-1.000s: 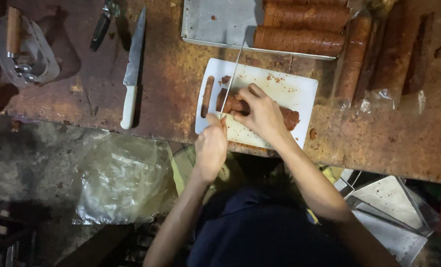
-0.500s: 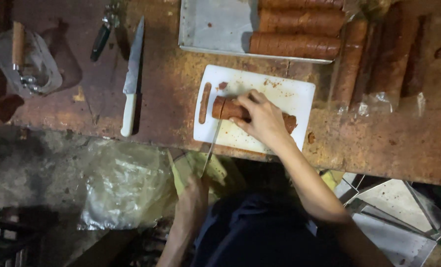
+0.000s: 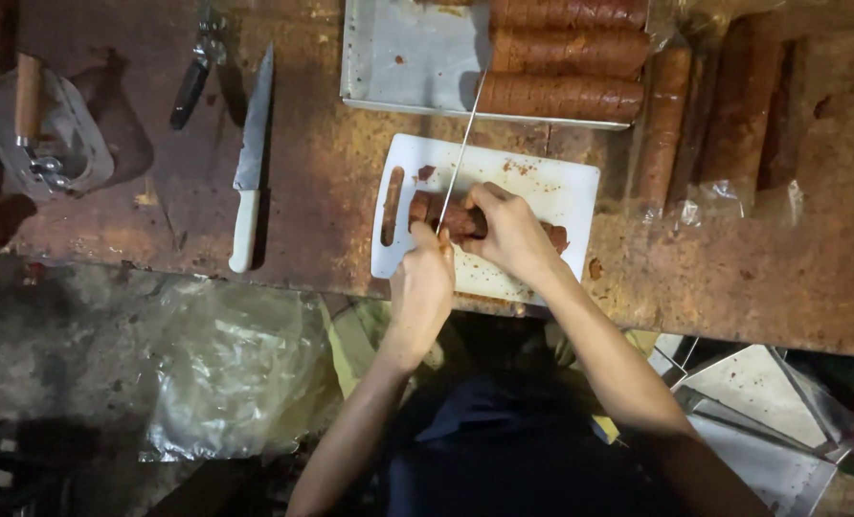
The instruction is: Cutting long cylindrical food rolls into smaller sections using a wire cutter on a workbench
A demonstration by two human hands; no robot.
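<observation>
A white cutting board point(image 3: 551, 187) lies at the front edge of a worn brown table point(image 3: 331, 163). On it rests a reddish-brown sausage roll point(image 3: 446, 218). My right hand point(image 3: 513, 230) presses down on the roll. My left hand point(image 3: 422, 287) grips the handle of a long thin knife point(image 3: 463, 148), whose blade stands across the roll's left end and points away from me.
A metal tray point(image 3: 408, 57) behind the board holds three more rolls point(image 3: 561, 96). Wrapped rolls point(image 3: 666, 115) lie to the right. A white-handled knife point(image 3: 250, 163) and a dark tool point(image 3: 192, 81) lie left, beside a plastic container point(image 3: 44, 134). A clear bag point(image 3: 235, 373) hangs below the table.
My left hand dropped below the table edge with the knife half a second ago, then came back up; the blade is over the roll again. My right hand stayed on the roll.
</observation>
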